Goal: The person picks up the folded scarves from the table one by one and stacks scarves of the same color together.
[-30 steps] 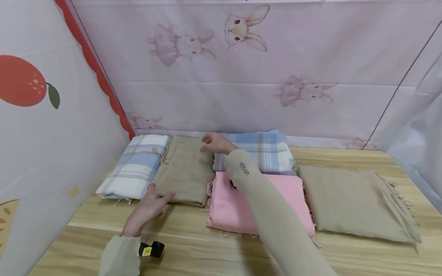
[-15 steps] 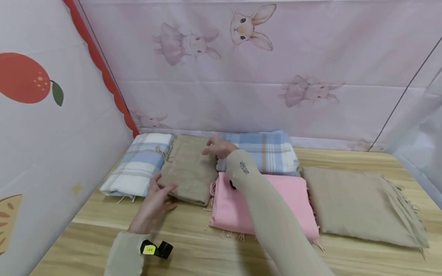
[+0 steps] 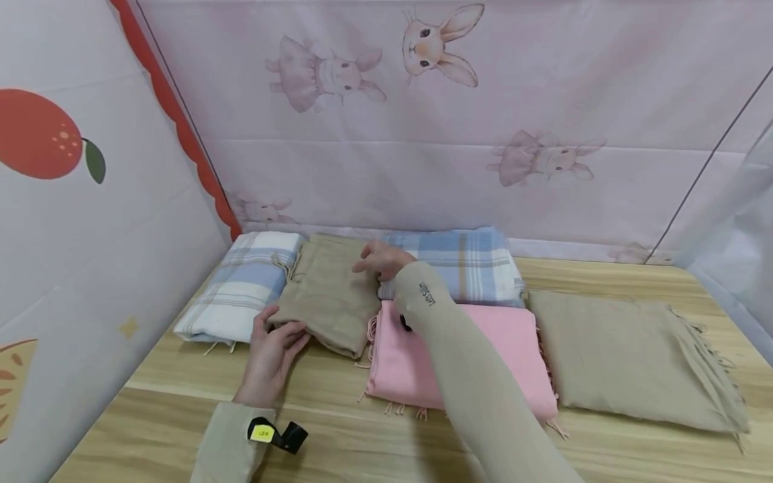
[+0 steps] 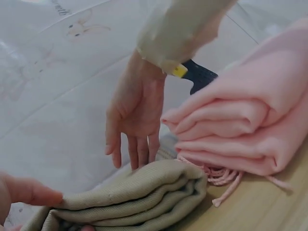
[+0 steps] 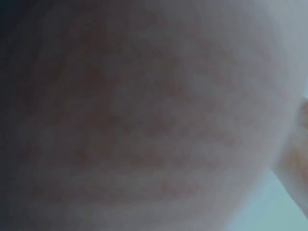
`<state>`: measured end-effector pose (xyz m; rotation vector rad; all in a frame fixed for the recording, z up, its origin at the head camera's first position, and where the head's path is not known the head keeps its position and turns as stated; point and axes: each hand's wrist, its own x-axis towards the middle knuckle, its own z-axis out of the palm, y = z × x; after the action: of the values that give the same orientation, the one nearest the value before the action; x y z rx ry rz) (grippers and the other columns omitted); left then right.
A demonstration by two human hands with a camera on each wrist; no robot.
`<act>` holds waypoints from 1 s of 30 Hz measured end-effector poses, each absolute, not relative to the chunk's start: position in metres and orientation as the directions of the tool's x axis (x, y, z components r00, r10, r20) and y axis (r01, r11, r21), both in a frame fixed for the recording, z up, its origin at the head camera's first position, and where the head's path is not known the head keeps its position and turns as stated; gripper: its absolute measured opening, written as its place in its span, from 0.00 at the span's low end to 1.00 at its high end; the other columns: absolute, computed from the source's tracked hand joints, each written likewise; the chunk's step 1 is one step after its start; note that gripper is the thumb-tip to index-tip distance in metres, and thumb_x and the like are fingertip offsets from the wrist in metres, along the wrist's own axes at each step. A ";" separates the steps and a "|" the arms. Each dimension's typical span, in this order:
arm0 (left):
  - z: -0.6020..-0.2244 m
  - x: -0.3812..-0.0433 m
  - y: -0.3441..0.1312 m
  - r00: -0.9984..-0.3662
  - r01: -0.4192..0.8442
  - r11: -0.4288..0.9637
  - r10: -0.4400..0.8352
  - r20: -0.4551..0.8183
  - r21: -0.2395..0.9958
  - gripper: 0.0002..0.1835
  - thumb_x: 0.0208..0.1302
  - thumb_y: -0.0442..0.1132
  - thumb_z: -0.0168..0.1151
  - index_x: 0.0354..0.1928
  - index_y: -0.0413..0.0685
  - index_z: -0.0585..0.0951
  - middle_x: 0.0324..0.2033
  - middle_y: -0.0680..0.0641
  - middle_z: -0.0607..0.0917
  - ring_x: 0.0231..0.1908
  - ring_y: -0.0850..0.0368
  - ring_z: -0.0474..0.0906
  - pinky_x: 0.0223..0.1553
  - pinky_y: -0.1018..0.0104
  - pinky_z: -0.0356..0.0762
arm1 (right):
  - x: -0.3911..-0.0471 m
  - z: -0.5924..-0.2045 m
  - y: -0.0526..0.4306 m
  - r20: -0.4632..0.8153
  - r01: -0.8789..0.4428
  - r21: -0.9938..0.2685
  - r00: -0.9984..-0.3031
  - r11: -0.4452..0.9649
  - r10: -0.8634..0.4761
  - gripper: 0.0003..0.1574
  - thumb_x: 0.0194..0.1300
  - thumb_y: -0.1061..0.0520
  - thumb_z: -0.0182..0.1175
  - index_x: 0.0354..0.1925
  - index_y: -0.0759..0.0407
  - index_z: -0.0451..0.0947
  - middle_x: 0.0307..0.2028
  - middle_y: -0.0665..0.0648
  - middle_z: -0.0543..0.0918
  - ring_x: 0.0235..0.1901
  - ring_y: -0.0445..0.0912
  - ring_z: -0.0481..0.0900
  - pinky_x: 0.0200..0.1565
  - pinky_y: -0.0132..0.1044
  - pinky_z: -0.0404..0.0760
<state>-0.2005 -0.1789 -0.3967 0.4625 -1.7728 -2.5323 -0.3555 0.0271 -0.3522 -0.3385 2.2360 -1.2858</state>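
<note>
A folded tan scarf lies on the wooden table, left of centre. My left hand pinches its near left corner. In the left wrist view, a left finger lies on top of the scarf's layered folds, with a fingertip showing at the lower edge. My right hand hovers at the scarf's far right side, close to the blue plaid scarf. Its fingers hang down, extended, behind the tan scarf in the left wrist view. Only blurred skin fills most of the right wrist view.
A white-and-blue plaid scarf lies against the left side. Under my right forearm is a folded pink scarf with fringe. Another tan scarf lies at the right. A rabbit-print cloth wall stands behind the table.
My left hand has moved in to the tan scarf's near corner and taken hold of it. My right hand stays almost in place. The head view has shifted slightly.
</note>
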 end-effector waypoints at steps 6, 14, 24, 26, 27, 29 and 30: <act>-0.399 -0.202 -0.182 -0.968 -0.228 -0.263 -0.045 -0.248 0.937 0.40 0.73 0.23 0.49 0.81 0.50 0.48 0.58 0.40 0.68 0.39 0.64 0.79 0.51 0.69 0.77 | -0.353 -0.354 0.027 -0.326 0.061 -0.865 -0.823 0.498 -0.466 0.37 0.77 0.58 0.56 0.76 0.67 0.56 0.75 0.65 0.57 0.74 0.57 0.56 0.67 0.52 0.68; -0.401 -0.204 -0.176 -0.966 -0.255 0.003 0.048 -0.255 0.967 0.32 0.75 0.30 0.55 0.78 0.38 0.59 0.45 0.44 0.76 0.40 0.62 0.79 0.50 0.64 0.79 | -0.351 -0.352 0.027 -0.305 0.033 -0.867 -0.825 0.498 -0.476 0.36 0.77 0.58 0.56 0.75 0.68 0.57 0.74 0.66 0.59 0.73 0.59 0.57 0.67 0.52 0.67; -0.392 -0.207 -0.181 -0.976 -0.166 -0.201 -0.104 -0.189 0.965 0.28 0.76 0.28 0.52 0.75 0.34 0.62 0.53 0.42 0.76 0.40 0.66 0.82 0.47 0.70 0.80 | -0.352 -0.352 0.024 -0.272 -0.005 -0.815 -0.880 0.580 -0.389 0.12 0.75 0.59 0.57 0.48 0.67 0.67 0.42 0.61 0.72 0.37 0.47 0.75 0.41 0.39 0.76; -0.391 -0.207 -0.182 -0.974 -0.160 -0.249 -0.116 -0.194 0.955 0.27 0.77 0.29 0.51 0.75 0.35 0.62 0.47 0.48 0.80 0.38 0.65 0.83 0.46 0.69 0.81 | -0.353 -0.352 0.022 -0.252 -0.043 -0.759 -0.900 0.649 -0.354 0.10 0.74 0.61 0.55 0.39 0.63 0.64 0.30 0.57 0.65 0.23 0.44 0.64 0.29 0.37 0.69; -0.390 -0.207 -0.183 -0.974 -0.159 -0.274 -0.115 -0.197 0.948 0.27 0.77 0.29 0.51 0.75 0.36 0.62 0.45 0.49 0.81 0.38 0.64 0.83 0.47 0.68 0.82 | -0.353 -0.351 0.020 -0.246 -0.057 -0.728 -0.908 0.683 -0.338 0.10 0.74 0.62 0.54 0.37 0.62 0.62 0.26 0.56 0.61 0.19 0.44 0.58 0.26 0.37 0.64; -0.389 -0.207 -0.184 -0.975 -0.153 -0.326 -0.106 -0.197 0.933 0.27 0.78 0.29 0.49 0.75 0.36 0.61 0.46 0.48 0.80 0.39 0.63 0.84 0.48 0.66 0.82 | -0.351 -0.349 0.018 -0.224 -0.089 -0.665 -0.924 0.741 -0.311 0.05 0.73 0.63 0.53 0.42 0.66 0.69 0.26 0.58 0.68 0.17 0.44 0.64 0.23 0.36 0.67; -0.389 -0.207 -0.184 -0.976 -0.150 -0.347 -0.100 -0.195 0.926 0.27 0.79 0.28 0.47 0.76 0.37 0.60 0.48 0.47 0.79 0.40 0.62 0.85 0.49 0.66 0.82 | -0.350 -0.348 0.017 -0.218 -0.096 -0.646 -0.928 0.757 -0.303 0.07 0.72 0.64 0.53 0.44 0.68 0.71 0.26 0.59 0.71 0.17 0.45 0.66 0.22 0.36 0.68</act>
<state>-0.2068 -0.1839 -0.3889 0.3470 -1.8120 -2.5802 -0.3505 0.0173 -0.3479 -0.3085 2.6461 -0.9481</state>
